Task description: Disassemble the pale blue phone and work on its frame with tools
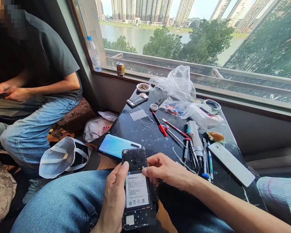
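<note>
An opened smartphone, its back cover off and a white battery showing, is held upright above my lap. My left hand wraps its left side, thumb lying along the upper edge. At the upper right edge, my right hand grips the phone with thumb and bent fingers; the fingertips behind it are partly hidden. Just beyond the phone, a blue glossy phone back cover lies at the table's near left edge.
On the black marbled table lie tweezers, screwdrivers, a red pen, a white heat tool, a white phone and plastic bags. A person sits at left near an open bag.
</note>
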`<state>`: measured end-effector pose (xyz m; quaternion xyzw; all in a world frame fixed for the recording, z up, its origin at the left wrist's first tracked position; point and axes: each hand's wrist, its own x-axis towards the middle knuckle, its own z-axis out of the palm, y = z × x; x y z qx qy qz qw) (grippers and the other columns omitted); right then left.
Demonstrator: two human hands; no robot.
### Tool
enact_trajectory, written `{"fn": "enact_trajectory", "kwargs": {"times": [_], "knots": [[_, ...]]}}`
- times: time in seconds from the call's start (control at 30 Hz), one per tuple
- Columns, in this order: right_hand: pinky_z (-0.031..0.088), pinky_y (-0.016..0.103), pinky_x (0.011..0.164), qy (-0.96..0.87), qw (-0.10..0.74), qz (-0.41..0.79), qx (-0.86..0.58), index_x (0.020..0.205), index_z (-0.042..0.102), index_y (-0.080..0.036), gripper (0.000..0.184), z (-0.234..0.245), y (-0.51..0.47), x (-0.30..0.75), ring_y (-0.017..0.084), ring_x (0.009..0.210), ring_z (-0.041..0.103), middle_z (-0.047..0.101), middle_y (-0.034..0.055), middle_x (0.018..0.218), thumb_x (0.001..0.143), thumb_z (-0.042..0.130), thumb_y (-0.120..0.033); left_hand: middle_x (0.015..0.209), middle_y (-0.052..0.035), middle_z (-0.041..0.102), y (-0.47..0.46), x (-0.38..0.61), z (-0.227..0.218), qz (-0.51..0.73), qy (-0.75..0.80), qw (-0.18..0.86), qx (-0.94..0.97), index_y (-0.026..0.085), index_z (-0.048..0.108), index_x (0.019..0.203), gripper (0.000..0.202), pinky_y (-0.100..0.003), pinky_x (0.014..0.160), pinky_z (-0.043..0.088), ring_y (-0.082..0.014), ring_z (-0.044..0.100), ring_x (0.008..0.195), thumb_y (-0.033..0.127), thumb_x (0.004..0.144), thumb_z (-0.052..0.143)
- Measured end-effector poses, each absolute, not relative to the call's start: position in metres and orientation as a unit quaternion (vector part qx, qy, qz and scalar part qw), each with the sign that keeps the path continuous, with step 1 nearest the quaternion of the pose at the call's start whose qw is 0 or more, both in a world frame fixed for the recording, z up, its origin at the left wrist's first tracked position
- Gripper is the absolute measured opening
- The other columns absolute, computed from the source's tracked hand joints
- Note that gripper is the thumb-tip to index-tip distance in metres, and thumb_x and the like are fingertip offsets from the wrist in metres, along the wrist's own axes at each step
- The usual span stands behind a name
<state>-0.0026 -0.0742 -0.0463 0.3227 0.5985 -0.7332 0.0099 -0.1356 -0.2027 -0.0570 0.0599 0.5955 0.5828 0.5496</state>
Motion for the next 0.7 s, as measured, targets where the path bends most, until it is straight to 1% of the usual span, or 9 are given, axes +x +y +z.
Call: {"fn": "enact_trajectory", "kwargs": {"times": [0.1, 0.2, 0.27, 0.33, 0.43, 0.5, 0.57, 0.63, 0.7], "knots": [[0.045, 0.022, 0.056, 0.575, 0.01, -0.753, 0.319, 0.071, 0.063, -0.015, 0.028, -0.047, -0.074, -0.003, 0.01, 0.057, 0.05, 0.054, -0.0022, 0.064, 0.079, 0.069, -0.042, 0.076, -0.0027, 0.073, -0.202, -0.136, -0.057, 0.585, 0.59, 0.553, 0.064, 0.018, 0.069, 0.107, 0.044, -0.023, 0.055, 0.05, -0.0172, 0.065, 0.062, 0.055, 0.083, 0.069], [0.046, 0.021, 0.055, 0.549, 0.004, -0.781, 0.297, 0.077, 0.064, -0.016, 0.024, -0.05, -0.073, -0.003, 0.009, 0.057, 0.05, 0.054, -0.0027, 0.066, 0.079, 0.07, -0.038, 0.076, -0.0025, 0.073, -0.199, -0.137, -0.055, 0.592, 0.593, 0.544, 0.05, 0.018, 0.069, 0.1, 0.041, -0.022, 0.054, 0.049, -0.0166, 0.065, 0.061, 0.055, 0.081, 0.071], [0.046, 0.02, 0.055, 0.533, -0.015, -0.791, 0.3, 0.081, 0.064, -0.016, 0.024, -0.049, -0.073, -0.003, 0.009, 0.058, 0.05, 0.055, -0.0029, 0.067, 0.08, 0.072, -0.038, 0.075, -0.0024, 0.072, -0.198, -0.137, -0.054, 0.601, 0.593, 0.534, 0.04, 0.018, 0.069, 0.096, 0.041, -0.021, 0.053, 0.048, -0.0163, 0.065, 0.06, 0.055, 0.08, 0.072], [0.046, 0.02, 0.055, 0.527, -0.05, -0.788, 0.315, 0.088, 0.063, -0.016, 0.028, -0.047, -0.073, -0.003, 0.009, 0.061, 0.051, 0.055, -0.0033, 0.071, 0.079, 0.076, -0.04, 0.075, -0.0023, 0.073, -0.198, -0.136, -0.053, 0.609, 0.594, 0.524, 0.034, 0.018, 0.069, 0.096, 0.041, -0.021, 0.052, 0.047, -0.0163, 0.065, 0.061, 0.056, 0.08, 0.072], [0.046, 0.02, 0.055, 0.532, -0.094, -0.774, 0.331, 0.097, 0.061, -0.018, 0.041, -0.044, -0.075, -0.005, 0.01, 0.065, 0.053, 0.057, -0.0034, 0.077, 0.076, 0.081, -0.046, 0.078, -0.0027, 0.073, -0.2, -0.135, -0.055, 0.615, 0.591, 0.52, 0.042, 0.018, 0.069, 0.103, 0.043, -0.02, 0.053, 0.047, -0.0168, 0.067, 0.065, 0.056, 0.082, 0.071], [0.046, 0.02, 0.055, 0.532, -0.102, -0.773, 0.33, 0.095, 0.06, -0.018, 0.045, -0.043, -0.076, -0.007, 0.01, 0.065, 0.052, 0.057, -0.0034, 0.077, 0.073, 0.083, -0.049, 0.079, -0.004, 0.074, -0.202, -0.134, -0.056, 0.613, 0.589, 0.523, 0.059, 0.018, 0.069, 0.11, 0.047, -0.02, 0.051, 0.045, -0.0179, 0.068, 0.067, 0.057, 0.083, 0.069], [0.046, 0.021, 0.055, 0.527, -0.096, -0.778, 0.327, 0.088, 0.059, -0.017, 0.044, -0.045, -0.078, -0.01, 0.01, 0.064, 0.052, 0.057, -0.0032, 0.076, 0.073, 0.083, -0.051, 0.079, -0.0054, 0.074, -0.203, -0.134, -0.058, 0.61, 0.593, 0.521, 0.073, 0.017, 0.069, 0.114, 0.051, -0.02, 0.048, 0.044, -0.0193, 0.069, 0.068, 0.058, 0.083, 0.069], [0.046, 0.021, 0.056, 0.519, -0.082, -0.787, 0.323, 0.082, 0.057, -0.017, 0.043, -0.046, -0.08, -0.011, 0.01, 0.064, 0.053, 0.058, -0.0026, 0.074, 0.074, 0.082, -0.051, 0.078, -0.0064, 0.074, -0.202, -0.134, -0.058, 0.608, 0.598, 0.518, 0.075, 0.016, 0.069, 0.116, 0.055, -0.02, 0.046, 0.043, -0.0205, 0.069, 0.068, 0.059, 0.082, 0.069], [0.046, 0.021, 0.057, 0.511, -0.068, -0.796, 0.316, 0.079, 0.057, -0.017, 0.041, -0.047, -0.08, -0.013, 0.01, 0.064, 0.054, 0.059, -0.0022, 0.074, 0.075, 0.081, -0.05, 0.08, -0.0067, 0.074, -0.201, -0.134, -0.058, 0.609, 0.593, 0.522, 0.068, 0.016, 0.068, 0.118, 0.057, -0.021, 0.048, 0.045, -0.0209, 0.069, 0.068, 0.059, 0.08, 0.072]]}}
